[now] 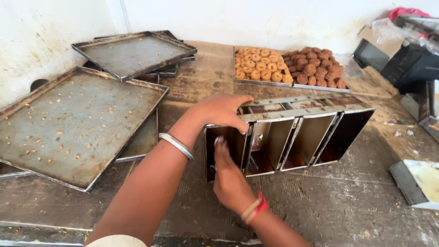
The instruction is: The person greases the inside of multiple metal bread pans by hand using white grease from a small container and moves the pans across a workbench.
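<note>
Metal four-slot loaf tin [292,137] on its side: left hand [219,112] on top, right hand [231,180] reaching inside.

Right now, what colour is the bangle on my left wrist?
Silver, a plain metal bangle, clearest in the head view.

Left hand [222,111] curls palm-down with arm outstretched; right hand [230,177] reaches forward, fingers extended.

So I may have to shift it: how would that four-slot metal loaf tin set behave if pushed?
The loaf tin set looks rigid sheet metal, probably moving as one. Lying on its side, steadied by the left hand, it might rock or tip back.
</note>
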